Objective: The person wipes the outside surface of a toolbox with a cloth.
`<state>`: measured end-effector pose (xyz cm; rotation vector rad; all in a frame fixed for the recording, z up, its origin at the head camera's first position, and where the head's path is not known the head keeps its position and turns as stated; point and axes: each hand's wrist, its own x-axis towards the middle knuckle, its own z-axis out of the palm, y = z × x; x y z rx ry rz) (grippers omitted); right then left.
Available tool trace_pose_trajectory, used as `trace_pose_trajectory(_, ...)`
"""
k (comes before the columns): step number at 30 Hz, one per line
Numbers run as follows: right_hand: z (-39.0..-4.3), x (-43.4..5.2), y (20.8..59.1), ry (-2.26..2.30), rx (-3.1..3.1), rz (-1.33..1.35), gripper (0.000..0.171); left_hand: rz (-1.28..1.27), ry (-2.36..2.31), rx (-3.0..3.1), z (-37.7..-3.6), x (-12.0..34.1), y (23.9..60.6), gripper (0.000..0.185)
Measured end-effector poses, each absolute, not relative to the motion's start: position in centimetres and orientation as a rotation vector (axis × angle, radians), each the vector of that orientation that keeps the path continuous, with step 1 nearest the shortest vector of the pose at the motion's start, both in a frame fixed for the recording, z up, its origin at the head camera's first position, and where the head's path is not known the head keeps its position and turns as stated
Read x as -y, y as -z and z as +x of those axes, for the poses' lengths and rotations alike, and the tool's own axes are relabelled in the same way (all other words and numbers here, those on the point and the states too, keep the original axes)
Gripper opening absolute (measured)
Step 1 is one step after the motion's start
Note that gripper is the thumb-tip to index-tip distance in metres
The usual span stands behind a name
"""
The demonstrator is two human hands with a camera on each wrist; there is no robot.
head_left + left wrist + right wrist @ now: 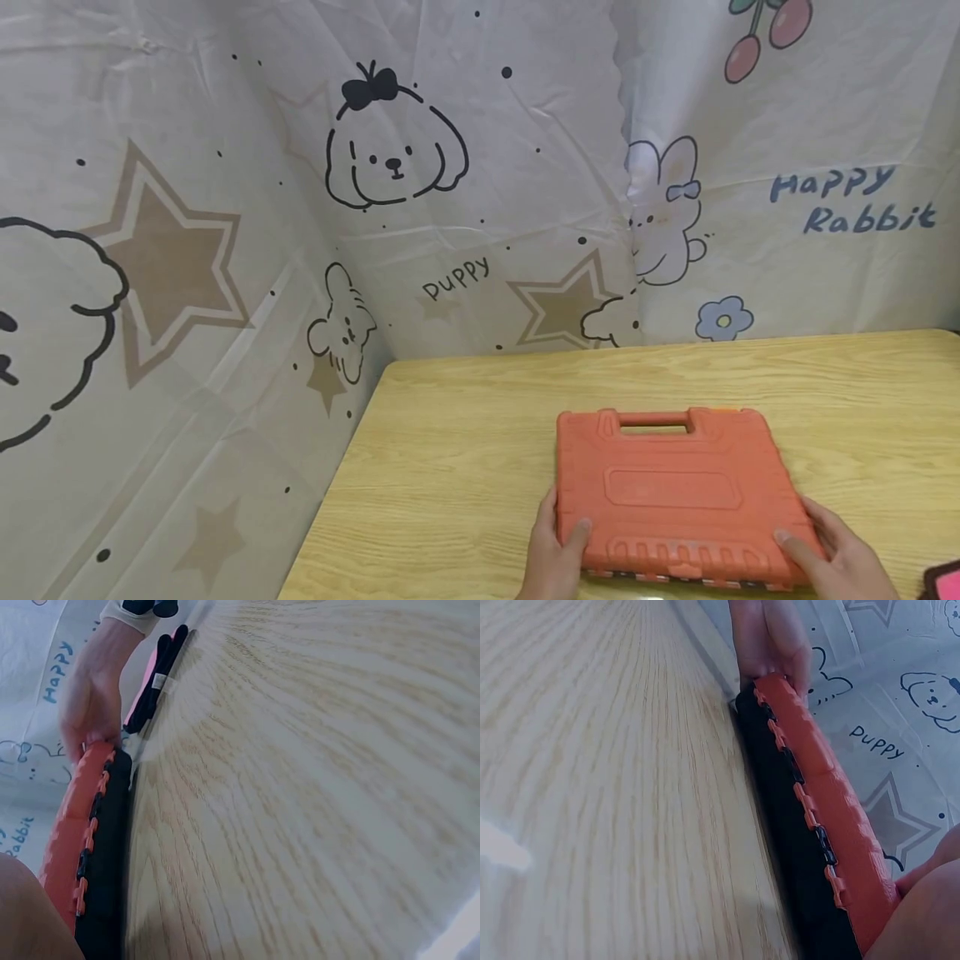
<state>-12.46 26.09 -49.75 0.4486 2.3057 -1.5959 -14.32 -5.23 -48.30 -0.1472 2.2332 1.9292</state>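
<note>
- A pale cloth (480,250) printed with puppies, a rabbit and stars hangs behind and to the left.
- The table (442,467) has a light wood-grain top.
- The case (675,487) is on the table, near its front edge, closed and with the orange-red lid facing up. The base is black. A raised panel with cut corners sits in the middle of the lid, and short ribs line the near end. The hinges (806,806), orange-red and black by turns, run along the side nearest the person; the handle (654,418) is on the far side.
- The right hand (843,554) grips the case at its near right corner, thumb on the lid, fingers along the side. A pale cuff (127,615) shows at that wrist.
- The left hand (553,550) mirrors it at the near left corner, thumb on top and fingers clamped against the side. How far either hand's fingertips reach underneath, I cannot tell.
- A pink and black thing (948,583) lies just beyond the right hand, mostly cut off in the head view.
</note>
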Motion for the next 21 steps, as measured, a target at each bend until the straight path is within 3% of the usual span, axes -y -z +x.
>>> trace_pose_trajectory(21,-12.88,-26.31,49.69,1.558,-2.291,0.417,0.096,-0.117,-1.902,-2.242,-14.6,5.68,48.17,0.07)
